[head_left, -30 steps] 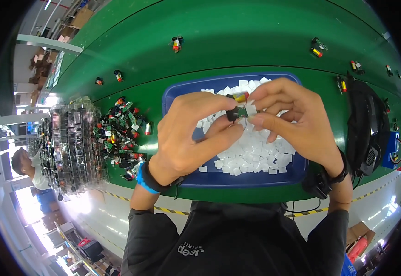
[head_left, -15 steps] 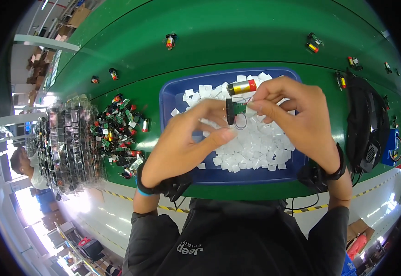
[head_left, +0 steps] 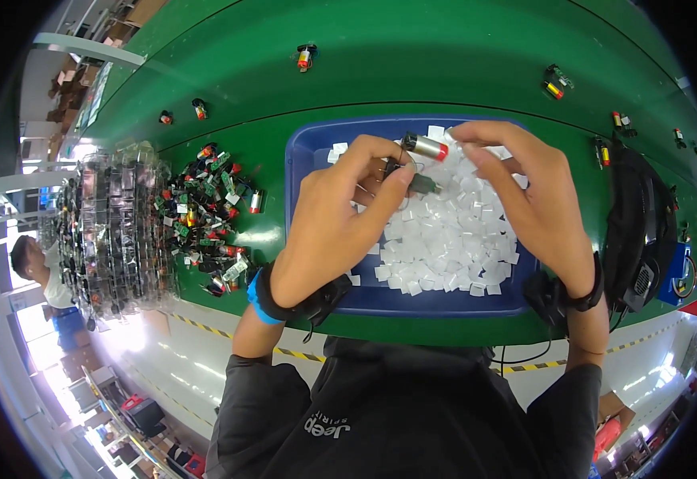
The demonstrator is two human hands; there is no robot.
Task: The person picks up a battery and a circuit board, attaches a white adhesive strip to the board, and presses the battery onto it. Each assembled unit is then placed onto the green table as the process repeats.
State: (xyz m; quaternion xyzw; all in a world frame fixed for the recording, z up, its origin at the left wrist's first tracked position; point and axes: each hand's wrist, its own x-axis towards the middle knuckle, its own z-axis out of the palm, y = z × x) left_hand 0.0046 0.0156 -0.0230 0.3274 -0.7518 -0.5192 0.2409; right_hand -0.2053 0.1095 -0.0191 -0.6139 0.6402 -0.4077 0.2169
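Note:
My left hand (head_left: 340, 211) is closed, thumb and fingers pinching the dark end of a small green circuit board (head_left: 425, 184). Thin wires run from the board to a cylindrical battery (head_left: 426, 147) with a red end, which hangs just beyond my left fingertips. My right hand (head_left: 528, 176) hovers beside the battery's red end, thumb and forefinger apart, and nothing shows between them. Below both hands, a blue tray (head_left: 294, 172) holds many small white squares (head_left: 452, 247).
Left of the tray lies a heap of circuit boards with batteries (head_left: 208, 207), beside stacked clear plastic trays (head_left: 117, 231). More battery assemblies (head_left: 305, 57) are scattered over the green table (head_left: 412, 48). A black bag (head_left: 636, 215) lies at the right. Another person (head_left: 41, 271) is at far left.
My left hand has moved up and right and now grips the board's dark end. My right thumb and forefinger have come away from the board. The battery has tilted.

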